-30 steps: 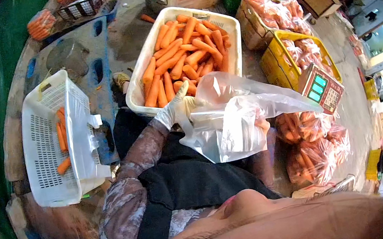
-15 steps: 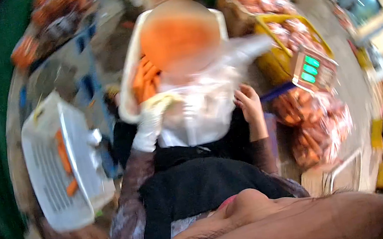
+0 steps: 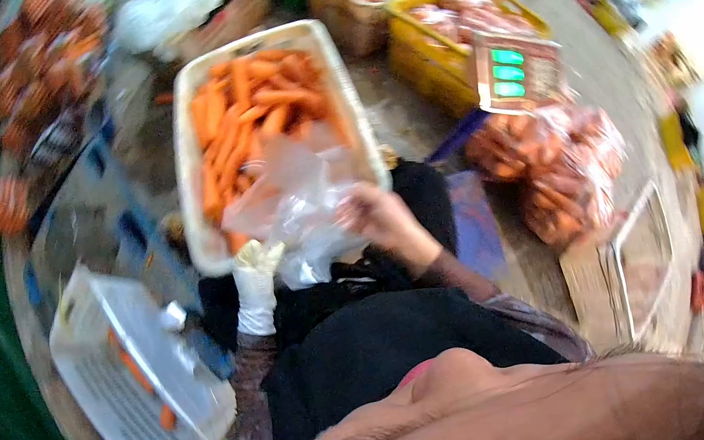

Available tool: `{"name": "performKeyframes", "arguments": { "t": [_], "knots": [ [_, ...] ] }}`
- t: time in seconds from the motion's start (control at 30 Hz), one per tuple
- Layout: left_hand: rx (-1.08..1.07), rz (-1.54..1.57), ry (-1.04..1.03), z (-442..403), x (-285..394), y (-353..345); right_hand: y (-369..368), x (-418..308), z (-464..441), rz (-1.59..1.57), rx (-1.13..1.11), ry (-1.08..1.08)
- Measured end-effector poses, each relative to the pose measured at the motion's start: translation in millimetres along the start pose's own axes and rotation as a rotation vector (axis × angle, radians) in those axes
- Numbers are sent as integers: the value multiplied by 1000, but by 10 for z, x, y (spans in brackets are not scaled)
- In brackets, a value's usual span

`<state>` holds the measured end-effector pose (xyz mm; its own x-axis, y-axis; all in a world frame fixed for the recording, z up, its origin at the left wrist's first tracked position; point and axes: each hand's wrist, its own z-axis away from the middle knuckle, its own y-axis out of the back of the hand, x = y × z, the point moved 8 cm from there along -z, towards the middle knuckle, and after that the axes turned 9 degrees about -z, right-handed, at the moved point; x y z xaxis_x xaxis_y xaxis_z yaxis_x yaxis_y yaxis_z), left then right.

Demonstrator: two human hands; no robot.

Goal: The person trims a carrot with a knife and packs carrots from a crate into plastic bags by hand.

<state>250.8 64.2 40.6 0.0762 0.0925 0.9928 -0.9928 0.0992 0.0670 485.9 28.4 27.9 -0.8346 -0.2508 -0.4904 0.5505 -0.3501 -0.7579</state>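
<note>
A clear plastic bag (image 3: 305, 204) lies over the near end of a white crate (image 3: 193, 190) full of carrots (image 3: 247, 112). My left hand (image 3: 257, 276), in a white glove, has its fingers closed on the bag's lower left part. On the right side, my bare right hand (image 3: 381, 220) grips the film with bent fingers, slightly smeared by motion. No carrots can be made out inside the bag, which looks crumpled and see-through. Both hands are just above my lap.
To the left stands a white basket (image 3: 120, 386) with a few carrot pieces. A scale display (image 3: 508, 73) glows green at right, beside a yellow crate (image 3: 429, 69) and bagged carrots (image 3: 562, 177). More bagged carrots (image 3: 39, 76) lie at the upper left.
My view has shifted, and the carrot crate shows more fully. The bag, spread wide and pale before, is now bunched over the crate's near end. My right hand has come in to it.
</note>
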Motion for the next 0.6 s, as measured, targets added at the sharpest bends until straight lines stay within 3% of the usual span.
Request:
{"name": "performKeyframes", "arguments": {
  "t": [0.03, 0.1, 0.13, 0.17, 0.23, 0.3, 0.33, 0.37, 0.4, 0.43, 0.47, 0.5, 0.53, 0.57, 0.6],
  "knots": [
    [118, -3, 9, -82, -325, 367, 212, -97, -69, -342, 295, 72],
    [327, -14, 17, -129, -675, 1174, 214, -486, -197, -483, -62, 23],
    [414, -109, 76, -55, -748, 1514, 182, -605, -215, -442, -102, 59],
    [354, -685, 178, -11, -786, 1774, 76, -694, -223, -403, -140, 103],
    [278, -876, -79, 24, -375, 1611, -247, -622, -154, -52, 70, 140],
    [184, -841, -539, 233, 974, 861, -529, -484, -206, 269, 20, 183],
    [86, -782, -592, 265, 1256, 593, -638, -297, -310, 351, -110, 135],
    [-11, -719, -644, 267, 1402, 359, -921, -181, -267, 698, -294, 226],
    [10, -876, -676, 193, 1397, 147, -1107, 110, -263, 558, -276, -32],
    [35, -1033, -708, 51, 1322, 15, -1163, 324, -322, 578, -412, -143],
    [-32, -894, -640, -313, 863, 92, -1388, 322, -338, 782, -618, -49],
    [70, -606, -308, -720, 242, 523, -1585, 314, -380, 978, -823, 48],
    [248, -250, -36, -1027, -393, 953, -1542, 182, -617, 970, -795, 68],
    [312, -528, -129, -1245, -718, 1521, -1416, -16, -919, 960, -763, 88],
    [299, -526, -113, -1266, -840, 1533, -1215, -303, -1304, 1255, -581, 303]
  ]
}}
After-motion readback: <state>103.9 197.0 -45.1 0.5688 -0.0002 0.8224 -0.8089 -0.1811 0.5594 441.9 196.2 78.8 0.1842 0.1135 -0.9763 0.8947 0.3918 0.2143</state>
